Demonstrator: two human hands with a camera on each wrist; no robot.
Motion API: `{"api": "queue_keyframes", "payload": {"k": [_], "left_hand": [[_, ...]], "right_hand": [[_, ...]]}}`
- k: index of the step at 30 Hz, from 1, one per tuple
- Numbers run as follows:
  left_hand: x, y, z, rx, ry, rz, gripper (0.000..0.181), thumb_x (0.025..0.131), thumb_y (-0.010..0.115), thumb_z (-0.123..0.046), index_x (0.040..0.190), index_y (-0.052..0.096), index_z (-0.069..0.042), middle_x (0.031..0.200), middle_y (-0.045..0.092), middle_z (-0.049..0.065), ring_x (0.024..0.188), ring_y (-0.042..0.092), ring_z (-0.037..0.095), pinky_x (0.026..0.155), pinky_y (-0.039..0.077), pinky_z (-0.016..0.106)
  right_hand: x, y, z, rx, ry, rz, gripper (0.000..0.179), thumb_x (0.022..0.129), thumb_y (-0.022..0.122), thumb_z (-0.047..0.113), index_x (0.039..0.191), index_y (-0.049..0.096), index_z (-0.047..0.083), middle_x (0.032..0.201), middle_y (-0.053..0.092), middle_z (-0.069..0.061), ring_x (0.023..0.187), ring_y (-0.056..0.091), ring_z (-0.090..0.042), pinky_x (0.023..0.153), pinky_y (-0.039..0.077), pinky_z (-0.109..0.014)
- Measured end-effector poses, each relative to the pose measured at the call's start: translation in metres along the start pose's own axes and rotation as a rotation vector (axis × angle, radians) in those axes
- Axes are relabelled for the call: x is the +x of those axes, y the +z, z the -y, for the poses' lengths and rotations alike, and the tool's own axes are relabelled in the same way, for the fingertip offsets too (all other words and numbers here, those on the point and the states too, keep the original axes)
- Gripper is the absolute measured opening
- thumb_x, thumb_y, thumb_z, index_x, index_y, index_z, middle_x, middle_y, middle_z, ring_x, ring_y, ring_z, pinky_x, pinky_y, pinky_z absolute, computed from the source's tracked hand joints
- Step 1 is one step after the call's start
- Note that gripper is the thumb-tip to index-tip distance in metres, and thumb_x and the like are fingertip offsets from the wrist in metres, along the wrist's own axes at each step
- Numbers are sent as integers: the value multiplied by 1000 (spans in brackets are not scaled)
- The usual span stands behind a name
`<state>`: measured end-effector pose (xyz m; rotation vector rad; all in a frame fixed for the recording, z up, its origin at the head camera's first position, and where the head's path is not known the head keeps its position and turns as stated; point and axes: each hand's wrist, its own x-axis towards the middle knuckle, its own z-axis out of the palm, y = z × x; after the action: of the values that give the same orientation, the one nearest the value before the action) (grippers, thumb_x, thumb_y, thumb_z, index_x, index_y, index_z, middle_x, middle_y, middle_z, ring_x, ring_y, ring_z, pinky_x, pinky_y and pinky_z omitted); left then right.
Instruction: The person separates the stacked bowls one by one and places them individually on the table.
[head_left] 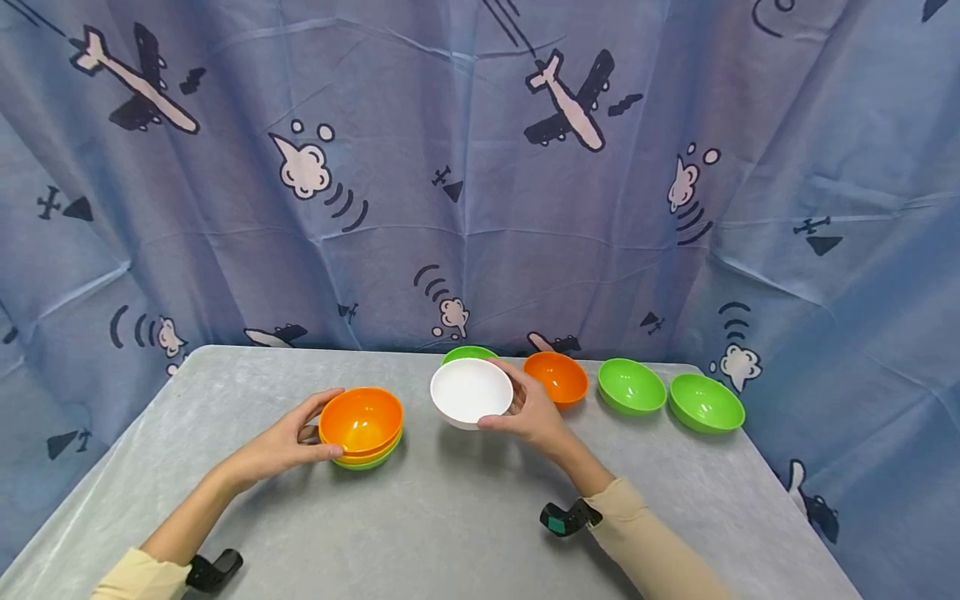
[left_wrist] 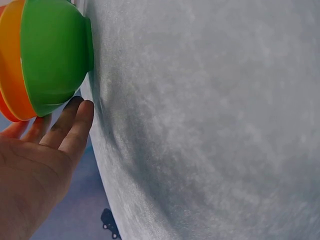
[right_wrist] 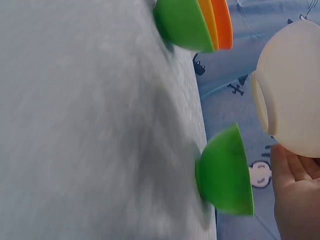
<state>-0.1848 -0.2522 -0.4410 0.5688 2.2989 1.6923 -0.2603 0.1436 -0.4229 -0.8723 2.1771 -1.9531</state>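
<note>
In the head view my left hand point(head_left: 277, 446) holds the side of a nested stack, thumb at the near rim and fingers round the far side. An orange bowl point(head_left: 361, 419) tops it, a yellow-orange one sits in the middle, and a green bowl point(left_wrist: 55, 55) forms the base, standing on the table in the left wrist view. My right hand point(head_left: 536, 414) grips a white bowl point(head_left: 470, 389) by its right side, thumb near the front. Its opening faces up, and the right wrist view shows its foot raised above the table. Behind it, another green bowl point(head_left: 468, 352) is partly hidden.
Along the far right of the grey-covered table point(head_left: 420, 533) stand a separate orange bowl point(head_left: 557, 379) and two green bowls, one point(head_left: 632, 386) beside the other point(head_left: 707, 402). A blue patterned curtain point(head_left: 420, 167) hangs behind the far edge.
</note>
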Motion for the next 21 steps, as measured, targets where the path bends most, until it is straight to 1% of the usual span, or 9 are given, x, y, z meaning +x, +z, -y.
{"api": "queue_keyframes", "payload": {"k": [2,4,9,13,19,21], "left_hand": [[0,0,0,0,3,-3,84,96,73,-14,159,19,-2,160,21,26,136,39,50,100,47,40],[1,0,0,3,3,-5,85,95,74,-14,159,20,-2,161,21,26,136,40,50,100,48,41],[1,0,0,14,-5,-4,85,95,74,-14,159,19,-2,161,20,26,136,39,51,101,47,48],[0,0,-1,19,-6,-9,85,95,74,-15,159,19,-2,161,20,26,136,40,51,101,46,50],[0,0,-2,25,1,-16,83,96,73,-13,159,20,-1,162,18,26,138,36,52,106,40,56],[0,0,-2,22,-1,-15,83,96,73,-13,159,20,-1,162,18,25,138,35,52,106,38,57]], "right_hand": [[-7,-8,1,-16,7,-6,93,73,95,14,149,45,-1,148,46,-17,133,45,-34,108,39,-35],[-13,-17,3,-30,17,-18,93,73,94,12,150,45,-1,148,46,-17,133,45,-34,109,39,-34],[-29,-39,5,-58,42,-71,89,75,92,6,150,44,-2,148,46,-16,133,43,-34,106,40,-28],[-41,-55,7,-66,64,-113,88,75,89,-1,150,43,-2,149,43,-18,135,41,-36,103,41,-23],[-63,-78,6,-183,107,-170,91,75,90,1,152,40,-2,153,40,-20,138,38,-35,102,38,-16],[-71,-86,5,-194,113,-180,90,76,88,-1,152,40,-2,153,40,-19,138,38,-34,102,38,-16]]}}
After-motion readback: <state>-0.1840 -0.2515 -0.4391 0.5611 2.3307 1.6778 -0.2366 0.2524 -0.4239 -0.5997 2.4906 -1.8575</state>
